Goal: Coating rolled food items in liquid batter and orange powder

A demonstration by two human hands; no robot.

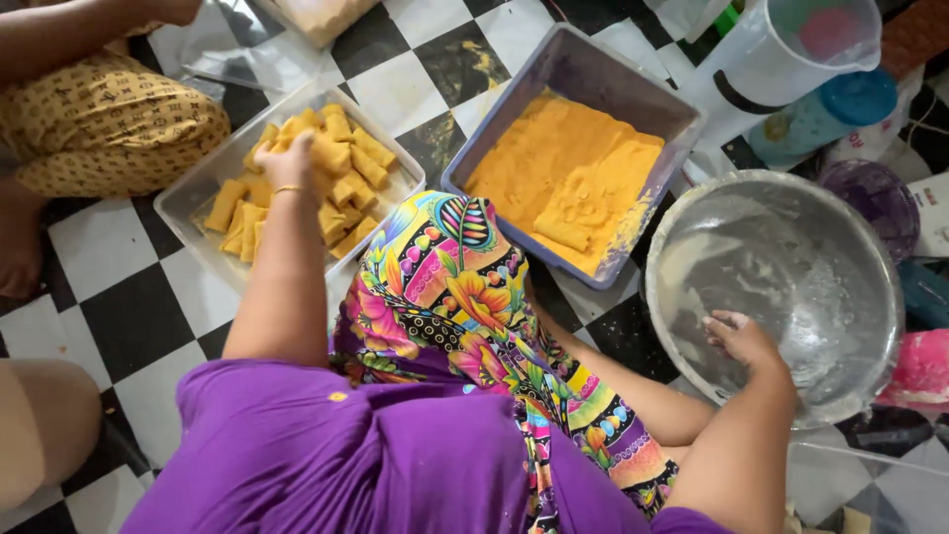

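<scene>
on the checkered floor: a person in a purple top and bright floral headscarf sits low, with trays and bowls spread around on the floor (pixel 119 297).
left hand: the left hand (pixel 295 158) reaches over the clear tray (pixel 183 203) at far left, fingers curled down onto the pile of coated rolls (pixel 336 168); whether it grips one i cannot tell.
right hand: the right hand (pixel 743 341) rests at the near rim of the metal bowl (pixel 860 257), fingers loosely bent and dusted white, holding nothing that shows.
done so far: many orange, crumbed rolls lie stacked in the clear tray, which looks over half full.
crumb tray: the grey tray (pixel 583 69) between the two holds orange crumbs (pixel 563 158), with one coated piece (pixel 561 234) lying near its near edge.
what is left: the bowl shows only a thin white smear, so i judge little remains to be dipped; the piece in the crumbs is not yet in the clear tray.
nearby: another person's knee in patterned yellow cloth (pixel 99 119) at far left; a clear jug (pixel 791 54) at far right.
</scene>
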